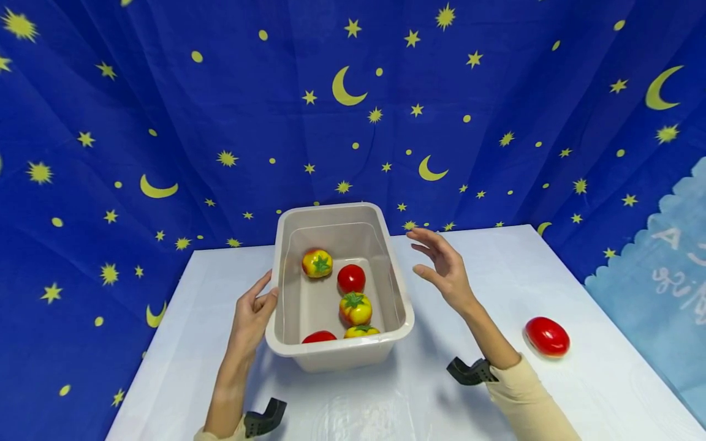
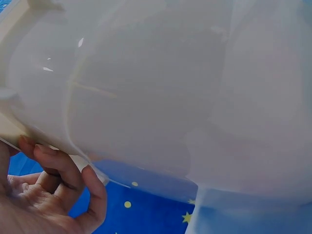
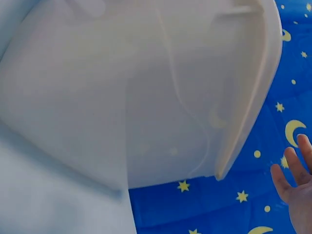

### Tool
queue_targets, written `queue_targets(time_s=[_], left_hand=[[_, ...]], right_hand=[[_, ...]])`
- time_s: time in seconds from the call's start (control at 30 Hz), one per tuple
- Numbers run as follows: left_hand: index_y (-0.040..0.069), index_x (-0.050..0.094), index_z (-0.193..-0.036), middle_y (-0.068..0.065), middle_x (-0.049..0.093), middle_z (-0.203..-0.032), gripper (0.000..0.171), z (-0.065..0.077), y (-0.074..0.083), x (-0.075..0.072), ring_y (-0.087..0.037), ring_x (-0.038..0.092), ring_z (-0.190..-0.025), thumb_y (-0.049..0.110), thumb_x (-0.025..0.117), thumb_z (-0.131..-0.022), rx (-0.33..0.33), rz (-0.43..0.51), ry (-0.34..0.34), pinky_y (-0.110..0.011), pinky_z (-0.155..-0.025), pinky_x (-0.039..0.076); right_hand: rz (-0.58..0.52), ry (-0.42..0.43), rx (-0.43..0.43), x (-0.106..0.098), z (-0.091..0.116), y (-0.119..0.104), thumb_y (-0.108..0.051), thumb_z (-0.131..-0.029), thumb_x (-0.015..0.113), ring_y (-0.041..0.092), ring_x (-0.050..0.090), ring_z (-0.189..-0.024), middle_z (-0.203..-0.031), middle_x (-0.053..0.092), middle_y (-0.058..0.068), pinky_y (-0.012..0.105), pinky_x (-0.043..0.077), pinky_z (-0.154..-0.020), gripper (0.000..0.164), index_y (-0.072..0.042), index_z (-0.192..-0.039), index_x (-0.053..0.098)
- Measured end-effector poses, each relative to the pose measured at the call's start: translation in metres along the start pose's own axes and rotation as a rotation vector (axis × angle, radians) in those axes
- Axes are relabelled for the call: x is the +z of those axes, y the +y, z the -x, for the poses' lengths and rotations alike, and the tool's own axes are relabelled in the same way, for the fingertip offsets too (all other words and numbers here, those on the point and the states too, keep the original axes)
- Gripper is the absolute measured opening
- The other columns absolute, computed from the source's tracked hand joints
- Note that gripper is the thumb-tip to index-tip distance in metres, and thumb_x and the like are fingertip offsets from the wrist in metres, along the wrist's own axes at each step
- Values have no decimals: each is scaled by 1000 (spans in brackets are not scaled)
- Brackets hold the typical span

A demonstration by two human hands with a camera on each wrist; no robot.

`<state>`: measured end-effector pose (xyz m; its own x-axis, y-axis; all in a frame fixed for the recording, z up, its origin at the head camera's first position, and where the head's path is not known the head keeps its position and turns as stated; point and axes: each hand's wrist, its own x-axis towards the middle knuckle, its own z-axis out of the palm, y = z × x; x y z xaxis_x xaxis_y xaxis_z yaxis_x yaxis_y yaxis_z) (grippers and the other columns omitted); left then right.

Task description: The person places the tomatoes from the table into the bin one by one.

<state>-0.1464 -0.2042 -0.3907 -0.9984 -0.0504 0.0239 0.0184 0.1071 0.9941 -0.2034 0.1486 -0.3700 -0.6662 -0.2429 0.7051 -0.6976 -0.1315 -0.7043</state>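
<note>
A light grey plastic tub (image 1: 344, 353) is in the middle of the head view, with a shadow on the table below it. My left hand (image 1: 254, 315) grips its left rim, thumb on the edge; the left wrist view has that hand (image 2: 53, 190) with its fingers bent at the rim. Inside lie a round red toy fruit (image 1: 350, 278), another red one (image 1: 318, 336) partly hidden by the front rim, and yellow-red toy fruits (image 1: 317, 263) with green leafy tops. My right hand (image 1: 444, 269) is raised off the right rim, fingers spread and holding nothing.
A shiny red toy fruit (image 1: 547, 336) lies on the white table (image 1: 441, 410), right of my right forearm. Behind the table hangs a blue cloth (image 1: 298, 135) with yellow stars and moons. A light blue panel (image 1: 662, 282) is at the right.
</note>
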Motion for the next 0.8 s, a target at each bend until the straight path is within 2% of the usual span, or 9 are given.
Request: queue_targets(time_s=[0.1, 0.23, 0.33, 0.6, 0.8], left_hand=[[8, 38, -150, -12, 74, -103, 50, 0, 0, 0, -3, 68, -79, 20, 51, -103, -5, -11, 6, -22, -67, 55], [8, 38, -150, -17, 72, -107, 50, 0, 0, 0, -3, 68, -80, 21, 51, -103, -10, -19, 7, -22, -68, 55], [7, 38, -150, -18, 72, -108, 51, 0, 0, 0, -3, 68, -80, 22, 51, -103, -8, -19, 3, -21, -68, 55], [7, 38, -150, -18, 72, -107, 51, -1, 0, 3, -3, 68, -80, 20, 52, -102, -9, -13, 10, -22, -69, 55], [6, 40, -149, -11, 74, -101, 51, 0, 0, 2, -4, 68, -80, 19, 53, -102, 3, -6, 19, -22, -68, 54]], right_hand=[[-13, 13, -10, -6, 2, 0, -6, -90, 68, 22, 51, -129, -136, 55, 19, 39, 41, -107, 59, 19, -135, 39], [-23, 31, -17, -13, 3, -1, 9, -88, 62, 23, 51, -129, -136, 55, 18, 39, 41, -107, 54, 19, -136, 39], [-27, 47, -7, -18, 4, -2, 10, -88, 61, 25, 51, -129, -136, 54, 20, 39, 41, -107, 53, 17, -136, 40], [-32, 97, -28, -31, 11, -2, 9, -88, 63, 27, 52, -127, -133, 53, 28, 37, 42, -106, 53, 18, -136, 40], [-24, 146, -19, -47, 20, -2, 17, -86, 59, 27, 53, -126, -132, 55, 25, 35, 43, -105, 52, 19, -135, 41]])
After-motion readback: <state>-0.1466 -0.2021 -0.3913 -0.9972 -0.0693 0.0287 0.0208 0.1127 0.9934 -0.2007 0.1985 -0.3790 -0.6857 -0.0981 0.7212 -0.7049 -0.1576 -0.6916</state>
